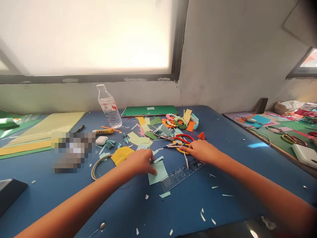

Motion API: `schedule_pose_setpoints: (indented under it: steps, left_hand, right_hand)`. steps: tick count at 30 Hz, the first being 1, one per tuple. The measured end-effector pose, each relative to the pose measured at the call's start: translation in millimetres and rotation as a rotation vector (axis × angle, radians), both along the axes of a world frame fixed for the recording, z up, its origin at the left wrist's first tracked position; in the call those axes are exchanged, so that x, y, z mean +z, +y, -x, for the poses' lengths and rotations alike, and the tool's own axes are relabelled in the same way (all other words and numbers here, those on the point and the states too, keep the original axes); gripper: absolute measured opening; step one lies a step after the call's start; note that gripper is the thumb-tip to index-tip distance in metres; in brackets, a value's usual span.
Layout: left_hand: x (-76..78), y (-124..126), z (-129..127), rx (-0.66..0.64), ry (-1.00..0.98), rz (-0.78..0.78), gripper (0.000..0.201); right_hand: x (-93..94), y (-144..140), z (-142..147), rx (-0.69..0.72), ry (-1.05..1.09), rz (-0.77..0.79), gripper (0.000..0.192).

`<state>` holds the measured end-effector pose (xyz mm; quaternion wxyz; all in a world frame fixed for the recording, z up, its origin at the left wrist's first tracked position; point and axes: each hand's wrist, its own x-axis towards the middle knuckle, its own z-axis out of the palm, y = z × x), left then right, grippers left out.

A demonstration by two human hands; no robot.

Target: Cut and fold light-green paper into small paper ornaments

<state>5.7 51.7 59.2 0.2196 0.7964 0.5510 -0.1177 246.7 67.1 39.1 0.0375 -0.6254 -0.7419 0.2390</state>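
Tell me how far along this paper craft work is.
Done: cut paper shapes are piled by the green card, and offcuts litter the blue table. In hand: the left hand presses a light teal paper piece beside the clear ruler; the right hand rests at the scissors. Left: the yellow sheets look uncut.

Head camera looks forward and down, close over the blue table (247, 172).
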Motion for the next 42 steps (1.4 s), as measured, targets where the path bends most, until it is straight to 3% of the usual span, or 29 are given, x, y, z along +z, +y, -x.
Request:
schedule_pose_setpoints:
  steps: [3, 6, 9, 12, 15, 22, 31, 38, 42]
  left_hand:
    - [4.8, 5.6, -3.3, -0.019, 0.046, 0.100, 0.024]
    - [3.5, 4.0, -4.1, -0.013, 0.041, 0.140, 0.027]
    - [-2.7, -0.8, -3.3, 0.014, -0.007, 0.126, 0.028]
    - [-8.5, -5.0, 0.0, 0.029, -0.100, 0.101, 0.028]
    - [-9.3, -6.7, 7.0, 0.050, -0.243, 0.041, 0.025]
    - [-8.5, -1.9, 20.8, 0.177, -0.656, -0.097, 0.028]
    - [-39.3, -8.2, 9.3, 0.339, -1.000, -0.242, 0.020]
    - [-38.7, -15.3, 11.1, 0.278, -1.049, -0.155, 0.015]
    - [-37.6, -12.2, 15.3, 0.334, -1.056, -0.142, 0.023]
  right_hand:
    - [7.7, -11.6, 4.3, 0.019, 0.007, -0.143, 0.056]
    - [6.6, -25.0, 19.3, 0.136, 0.104, -0.207, 0.042]
    - [-4.4, -32.5, 38.2, 0.275, 0.215, -0.208, 0.022]
    - [-17.9, -31.1, 52.5, 0.360, 0.308, -0.174, 0.028]
    - [-25.4, -23.4, 57.6, 0.402, 0.394, -0.123, 0.011]
    - [-27.5, -4.6, 46.8, 0.360, 0.576, -0.043, 0.022]
    - [-36.2, -2.8, 42.6, 0.287, 0.738, 0.021, 0.035]
    - [-36.0, -8.0, 41.0, 0.347, 0.640, 0.057, 0.040]
    - [-21.3, -2.3, 20.2, 0.269, 0.481, -0.125, 0.035]
